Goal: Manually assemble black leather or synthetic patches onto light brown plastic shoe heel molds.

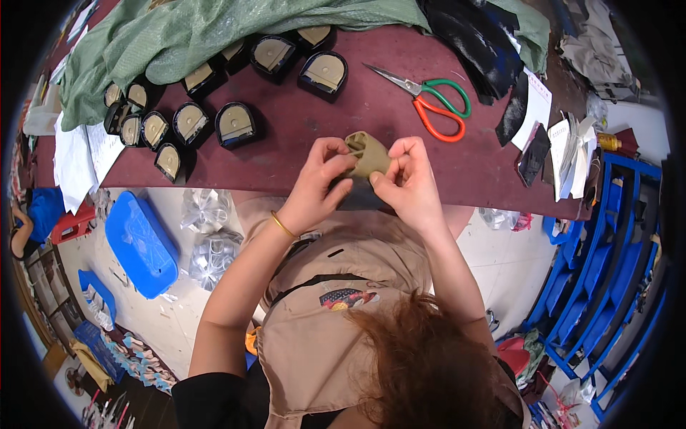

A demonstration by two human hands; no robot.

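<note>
Above the table's near edge, both my hands are closed on a small olive-green piece of soft material (370, 159), which is folded into a cup-like shape. My left hand (325, 171) pinches its left rim, with the fingertips partly inside the fold. The right side of it is pinched between the thumb and fingers of my right hand (409, 179). Beyond my hands, to the left, stand several black heel-shaped blocks (324, 73) with beige tops. Scissors (429, 100) with one green and one red handle lie open, beyond my right hand.
A green woven sheet (214, 36) covers the far side of the dark red table (300, 118). Black strips (479, 50) and paper pieces (572, 154) lie at the right. Below are a blue basin (143, 243), clear plastic bags (211, 257) and a blue rack (600, 272).
</note>
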